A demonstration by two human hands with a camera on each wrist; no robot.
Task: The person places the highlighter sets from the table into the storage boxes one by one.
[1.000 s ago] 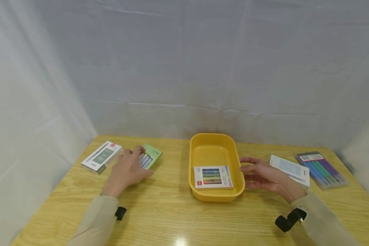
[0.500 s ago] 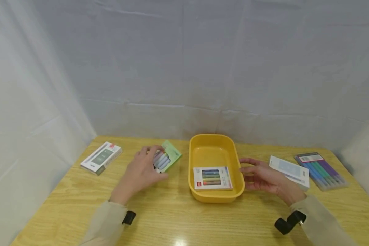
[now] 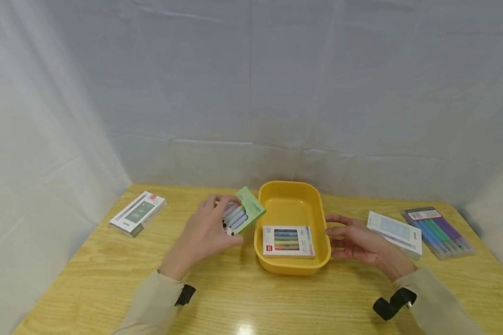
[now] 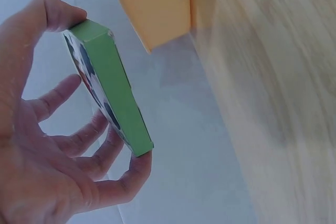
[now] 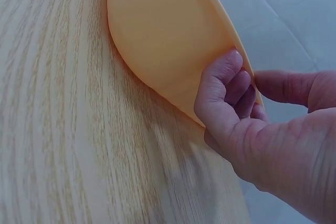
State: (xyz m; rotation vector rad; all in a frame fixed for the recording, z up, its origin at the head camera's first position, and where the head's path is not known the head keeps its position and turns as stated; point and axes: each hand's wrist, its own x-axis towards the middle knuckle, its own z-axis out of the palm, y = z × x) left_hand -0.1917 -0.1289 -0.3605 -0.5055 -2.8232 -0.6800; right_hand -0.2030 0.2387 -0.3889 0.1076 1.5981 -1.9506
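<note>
My left hand [image 3: 207,230] grips a green box of markers [image 3: 251,209] by its edges, thumb on one end and fingertips on the other. In the left wrist view, this green box [image 4: 113,77] is tilted and off the table. Pastel marker barrels show through its window. A yellow plastic bin [image 3: 291,268] stands just right of it, with a white box of coloured pens [image 3: 303,242] lying flat inside. At the bin's right side is my right hand [image 3: 356,242]. In the right wrist view, its curled fingers [image 5: 218,87] and thumb hold the bin's rim [image 5: 231,22].
A white box with a dark window [image 3: 138,212] lies at the table's left. To the right, beyond my right hand, are another white box [image 3: 396,232] and a clear pack of blue, green and purple pens [image 3: 440,232]. A pale cloth [image 3: 276,93] hangs behind the wooden table [image 3: 226,298].
My left hand has lifted the green box of markers and carried it right, up to the bin's left rim. The bin has shifted slightly left, my right hand staying at its side.
</note>
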